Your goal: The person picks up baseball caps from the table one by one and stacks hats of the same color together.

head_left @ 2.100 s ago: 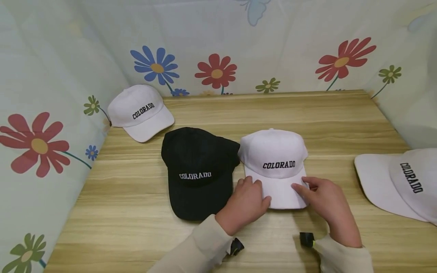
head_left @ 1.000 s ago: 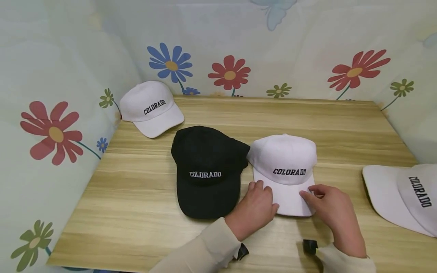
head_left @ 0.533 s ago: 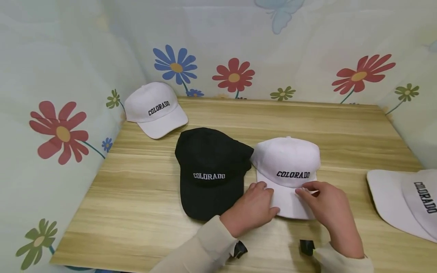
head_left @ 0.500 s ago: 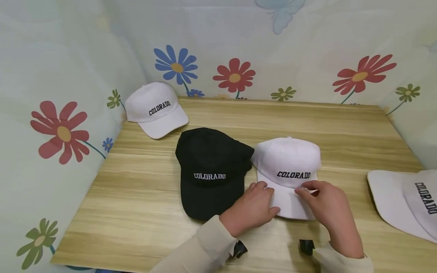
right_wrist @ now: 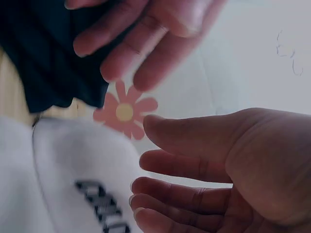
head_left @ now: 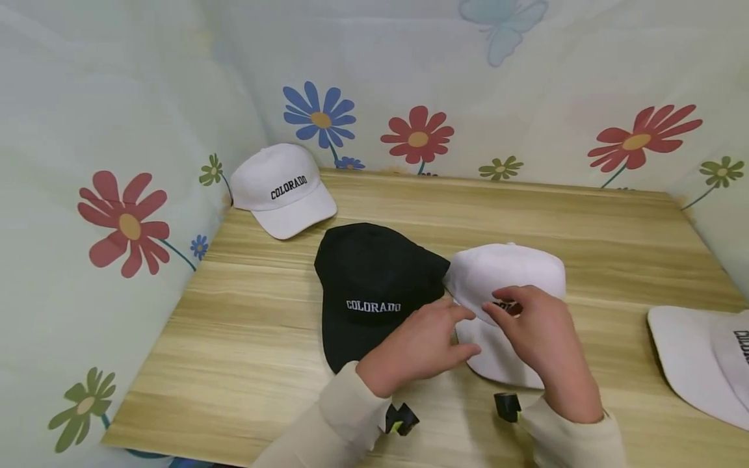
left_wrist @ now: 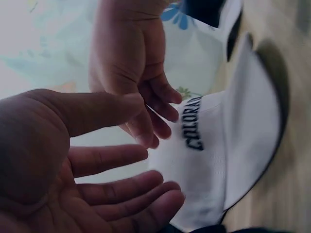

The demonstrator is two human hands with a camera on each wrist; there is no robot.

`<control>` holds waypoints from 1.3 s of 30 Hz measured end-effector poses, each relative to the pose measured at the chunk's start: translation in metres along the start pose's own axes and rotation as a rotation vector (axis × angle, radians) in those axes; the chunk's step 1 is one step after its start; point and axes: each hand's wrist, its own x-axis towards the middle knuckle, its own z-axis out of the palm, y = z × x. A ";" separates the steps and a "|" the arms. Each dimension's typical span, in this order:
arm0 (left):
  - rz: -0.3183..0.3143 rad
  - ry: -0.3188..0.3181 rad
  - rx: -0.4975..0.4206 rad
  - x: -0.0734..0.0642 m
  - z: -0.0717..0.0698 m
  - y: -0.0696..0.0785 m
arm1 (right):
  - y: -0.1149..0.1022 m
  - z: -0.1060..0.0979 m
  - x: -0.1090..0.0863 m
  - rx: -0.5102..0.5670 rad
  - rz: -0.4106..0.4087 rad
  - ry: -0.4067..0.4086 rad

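Two hands (head_left: 418,344) (head_left: 538,328) hover near a white cap (head_left: 506,266) beside a black cap (head_left: 374,276).

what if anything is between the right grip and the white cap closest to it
Nothing visible: in the head view the right grip is over the front of the white cap. The left grip and the black cap are to the left, not in between.
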 end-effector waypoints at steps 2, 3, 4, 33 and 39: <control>0.005 -0.007 -0.048 -0.002 -0.007 -0.003 | -0.008 0.001 0.005 0.005 -0.020 -0.005; 0.001 -0.011 -0.067 -0.004 -0.011 -0.004 | -0.012 0.002 0.008 0.005 -0.030 -0.004; -0.008 -0.014 -0.089 -0.005 -0.014 -0.004 | -0.016 0.002 0.010 0.007 -0.039 -0.005; -0.198 0.265 -0.343 -0.043 -0.090 -0.047 | -0.104 0.011 0.092 -0.038 -0.218 -0.057; -0.213 0.307 -0.349 -0.049 -0.102 -0.055 | -0.113 0.014 0.105 -0.046 -0.231 -0.075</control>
